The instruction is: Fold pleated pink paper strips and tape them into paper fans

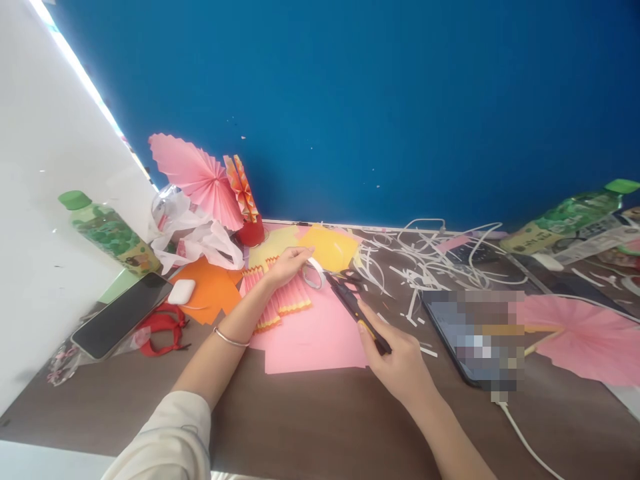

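Note:
My left hand (289, 264) pinches a roll of clear tape (313, 274) just above the pink paper sheet (320, 337). A pleated pink and yellow paper fan (280, 303) lies under my left wrist. My right hand (400, 360) grips a black and yellow utility knife (357, 312), whose tip points up toward the tape roll. Scissors (350, 280) lie just beyond the knife, on the yellow paper (333, 248).
A phone (120, 323), white earbuds case (181, 291), orange paper (210, 290) and a green bottle (107, 233) sit at left. A tablet (475, 337) with a cable, white paper strips (425, 260), a pink fan (580, 337) and another bottle (570, 220) lie at right.

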`<state>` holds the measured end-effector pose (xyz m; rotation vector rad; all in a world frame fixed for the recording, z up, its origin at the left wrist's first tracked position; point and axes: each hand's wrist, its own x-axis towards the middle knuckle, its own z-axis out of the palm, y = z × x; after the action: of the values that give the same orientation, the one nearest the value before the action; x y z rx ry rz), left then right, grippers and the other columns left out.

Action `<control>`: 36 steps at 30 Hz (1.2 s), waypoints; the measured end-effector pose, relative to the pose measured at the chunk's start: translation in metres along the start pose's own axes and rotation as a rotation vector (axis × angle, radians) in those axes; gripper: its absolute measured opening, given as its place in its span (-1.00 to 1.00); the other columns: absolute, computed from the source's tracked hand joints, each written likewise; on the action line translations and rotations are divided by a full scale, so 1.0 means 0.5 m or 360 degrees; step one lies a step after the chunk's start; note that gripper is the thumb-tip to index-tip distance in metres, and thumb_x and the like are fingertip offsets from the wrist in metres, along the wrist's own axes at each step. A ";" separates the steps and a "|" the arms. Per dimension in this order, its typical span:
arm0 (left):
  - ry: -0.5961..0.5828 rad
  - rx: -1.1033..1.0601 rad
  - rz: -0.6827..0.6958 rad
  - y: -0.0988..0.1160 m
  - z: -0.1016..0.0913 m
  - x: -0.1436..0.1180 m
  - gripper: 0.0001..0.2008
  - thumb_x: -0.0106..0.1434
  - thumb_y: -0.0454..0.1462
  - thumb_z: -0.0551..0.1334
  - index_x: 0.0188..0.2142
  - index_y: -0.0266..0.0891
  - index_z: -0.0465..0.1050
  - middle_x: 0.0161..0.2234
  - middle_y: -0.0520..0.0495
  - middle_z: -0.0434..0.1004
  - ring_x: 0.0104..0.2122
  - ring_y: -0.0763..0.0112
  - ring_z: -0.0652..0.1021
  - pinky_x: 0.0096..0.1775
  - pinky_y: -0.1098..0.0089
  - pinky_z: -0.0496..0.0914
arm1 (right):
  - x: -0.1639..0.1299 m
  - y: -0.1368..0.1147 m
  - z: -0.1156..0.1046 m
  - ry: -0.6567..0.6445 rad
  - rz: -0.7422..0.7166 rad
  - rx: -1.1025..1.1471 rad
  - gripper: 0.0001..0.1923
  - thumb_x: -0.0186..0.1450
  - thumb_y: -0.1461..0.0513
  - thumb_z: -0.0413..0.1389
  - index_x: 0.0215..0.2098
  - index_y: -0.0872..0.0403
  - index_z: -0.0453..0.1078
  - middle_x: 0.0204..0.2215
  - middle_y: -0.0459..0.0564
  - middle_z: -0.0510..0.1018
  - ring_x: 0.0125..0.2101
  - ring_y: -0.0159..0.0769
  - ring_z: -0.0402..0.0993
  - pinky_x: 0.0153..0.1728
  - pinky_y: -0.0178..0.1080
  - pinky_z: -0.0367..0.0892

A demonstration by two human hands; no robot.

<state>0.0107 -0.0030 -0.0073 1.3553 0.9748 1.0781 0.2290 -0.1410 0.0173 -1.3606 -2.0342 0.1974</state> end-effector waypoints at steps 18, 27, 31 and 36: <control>-0.0482 0.0697 0.0086 0.060 0.005 -0.072 -0.71 0.26 -0.10 -0.05 -0.45 -0.24 0.21 -0.47 0.04 0.20 -0.44 0.47 0.29 -0.35 0.46 0.19 | 0.015 0.008 -0.009 -0.0012 0.0462 0.0616 -0.55 0.23 0.13 0.03 0.03 0.18 0.33 -0.60 -0.08 0.46 -0.58 -0.37 0.39 -0.48 -0.31 0.38; -0.0508 0.0703 0.0088 0.061 0.004 -0.073 -0.72 0.26 -0.11 -0.04 -0.44 -0.24 0.23 -0.47 0.04 0.23 -0.43 0.47 0.31 -0.35 0.47 0.20 | 0.015 0.007 -0.005 -0.0030 0.0499 0.0609 -0.55 0.22 0.14 0.03 0.03 0.18 0.33 -0.50 0.00 0.53 -0.53 -0.33 0.43 -0.43 -0.27 0.39; -0.0516 0.0721 0.0100 0.059 0.004 -0.073 -0.71 0.26 -0.11 -0.04 -0.43 -0.25 0.24 -0.45 0.04 0.25 -0.41 0.46 0.33 -0.33 0.46 0.21 | 0.015 0.008 -0.004 -0.0022 0.0472 0.0585 -0.56 0.23 0.13 0.03 0.03 0.16 0.33 -0.48 0.02 0.55 -0.52 -0.31 0.45 -0.42 -0.26 0.40; -0.0527 0.0723 0.0100 0.059 0.003 -0.072 -0.71 0.26 -0.11 -0.04 -0.43 -0.25 0.23 -0.46 0.05 0.24 -0.43 0.48 0.32 -0.33 0.45 0.21 | 0.016 0.006 -0.006 -0.0042 0.0504 0.0558 -0.55 0.22 0.11 0.03 0.04 0.13 0.33 -0.46 0.00 0.56 -0.52 -0.31 0.45 -0.41 -0.26 0.41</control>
<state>0.0025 -0.0403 0.0195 1.8755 0.9641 0.6631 0.2315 -0.1336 0.0217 -1.4457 -1.6934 0.6810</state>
